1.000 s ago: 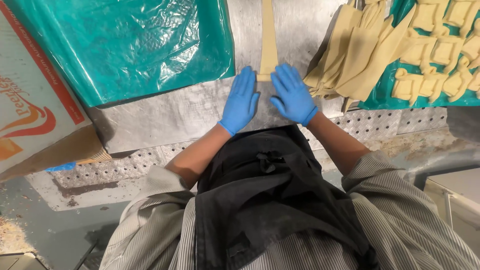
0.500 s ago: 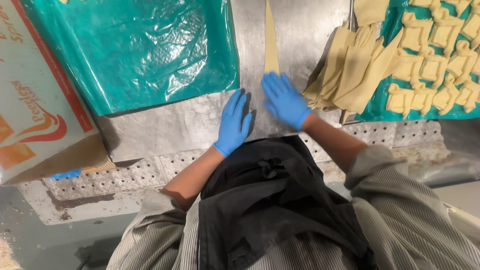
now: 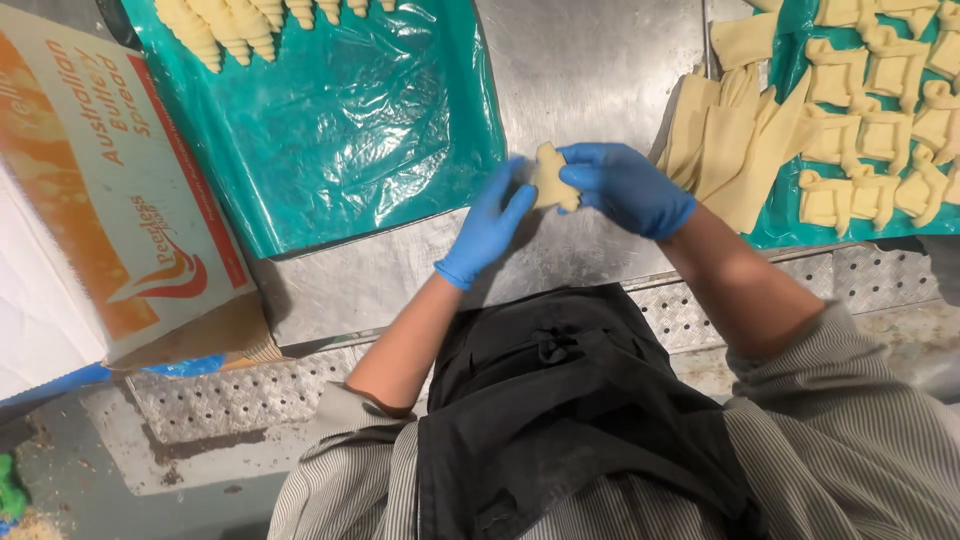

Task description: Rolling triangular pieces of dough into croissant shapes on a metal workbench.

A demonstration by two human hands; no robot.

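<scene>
Both my hands wear blue gloves and meet over the steel bench point(image 3: 600, 60). Between them is a small rolled piece of pale dough point(image 3: 549, 178), lifted off the metal. My left hand point(image 3: 487, 228) cups it from the left with fingers spread along its side. My right hand point(image 3: 625, 187) pinches its right end. A pile of flat dough triangles point(image 3: 725, 140) lies just right of my right hand.
A teal plastic sheet point(image 3: 330, 130) covers a tray at left, with rolled pastries point(image 3: 230, 20) along its far edge. A second teal sheet at right carries several shaped dough pieces point(image 3: 870, 110). An orange and white cardboard box point(image 3: 110, 200) stands at the left bench edge.
The long dough strip that lay on the bench under my palms is now rolled up and held in both hands above the bench. The camera has tilted closer.
</scene>
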